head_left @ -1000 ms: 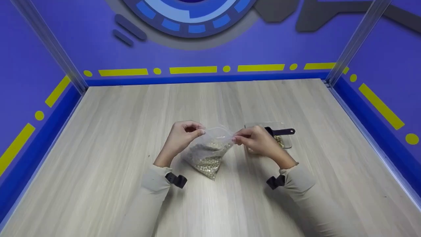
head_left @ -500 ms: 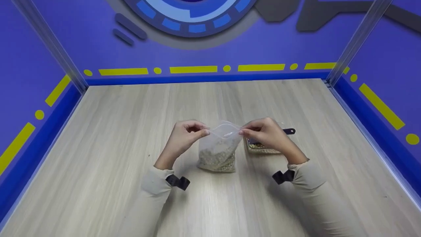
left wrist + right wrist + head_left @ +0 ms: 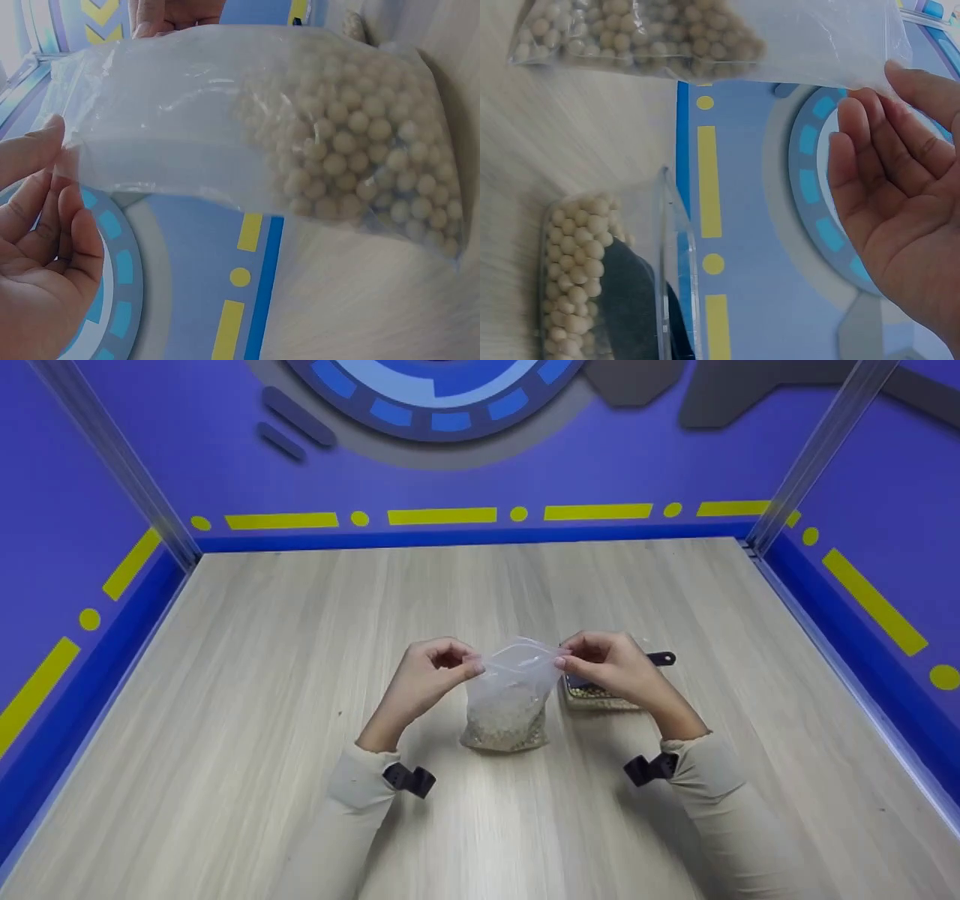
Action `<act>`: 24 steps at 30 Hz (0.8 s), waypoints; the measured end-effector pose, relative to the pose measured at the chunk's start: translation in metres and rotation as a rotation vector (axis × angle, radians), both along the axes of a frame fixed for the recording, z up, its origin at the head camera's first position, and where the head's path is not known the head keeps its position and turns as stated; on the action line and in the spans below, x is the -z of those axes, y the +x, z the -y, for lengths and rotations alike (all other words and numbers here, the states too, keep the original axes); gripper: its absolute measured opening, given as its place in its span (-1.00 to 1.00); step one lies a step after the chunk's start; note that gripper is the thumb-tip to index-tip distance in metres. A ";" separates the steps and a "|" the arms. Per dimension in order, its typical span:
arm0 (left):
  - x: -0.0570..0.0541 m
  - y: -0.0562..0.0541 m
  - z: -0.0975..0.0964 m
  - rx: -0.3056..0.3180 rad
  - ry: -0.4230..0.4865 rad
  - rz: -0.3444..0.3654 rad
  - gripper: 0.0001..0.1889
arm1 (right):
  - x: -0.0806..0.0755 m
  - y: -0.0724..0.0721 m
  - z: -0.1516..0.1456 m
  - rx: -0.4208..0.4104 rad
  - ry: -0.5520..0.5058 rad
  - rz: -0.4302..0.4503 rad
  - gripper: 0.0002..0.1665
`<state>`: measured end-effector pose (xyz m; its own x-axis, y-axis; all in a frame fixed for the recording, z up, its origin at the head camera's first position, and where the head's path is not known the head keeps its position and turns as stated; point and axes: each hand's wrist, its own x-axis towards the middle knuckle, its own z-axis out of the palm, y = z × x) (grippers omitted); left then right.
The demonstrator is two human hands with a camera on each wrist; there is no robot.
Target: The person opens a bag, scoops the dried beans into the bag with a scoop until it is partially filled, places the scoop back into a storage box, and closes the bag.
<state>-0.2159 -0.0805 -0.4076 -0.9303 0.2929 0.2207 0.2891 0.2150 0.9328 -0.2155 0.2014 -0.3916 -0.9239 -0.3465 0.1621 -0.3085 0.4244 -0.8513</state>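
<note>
A clear zip bag [image 3: 507, 709] stands upright on the table, its lower part full of small round beige balls [image 3: 360, 150]. My left hand [image 3: 431, 679] pinches the bag's top left corner between thumb and fingers. At the opposite top corner my right hand [image 3: 615, 667] pinches the plastic the same way. Between the two hands the mouth edge is stretched, with a slight gap showing between its two sides. In the right wrist view the bag [image 3: 810, 41] runs from the thumb down to the balls.
Right of the bag, partly behind my right hand, stands a clear plastic box [image 3: 664, 225] holding more beige balls [image 3: 574, 255]. A black scoop [image 3: 661, 658] rests in it, its handle sticking out over the side. Blue walls [image 3: 480, 487] enclose the wooden table [image 3: 300, 660] at the back and sides.
The bag has gone from lying tilted to standing upright, and has shifted right with both hands. Its balls have settled to the bottom. My right hand moved right, covering more of the box.
</note>
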 end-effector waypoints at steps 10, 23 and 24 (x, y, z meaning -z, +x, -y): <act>0.000 -0.001 -0.001 -0.016 -0.037 0.014 -0.91 | 0.008 -0.001 0.001 0.019 -0.061 -0.004 -0.81; -0.004 0.000 -0.001 -0.049 -0.076 0.001 -0.93 | 0.007 0.003 0.007 0.056 -0.022 -0.093 -0.85; -0.004 0.000 -0.001 -0.049 -0.078 -0.002 -0.93 | 0.007 0.003 0.007 0.057 -0.020 -0.092 -0.85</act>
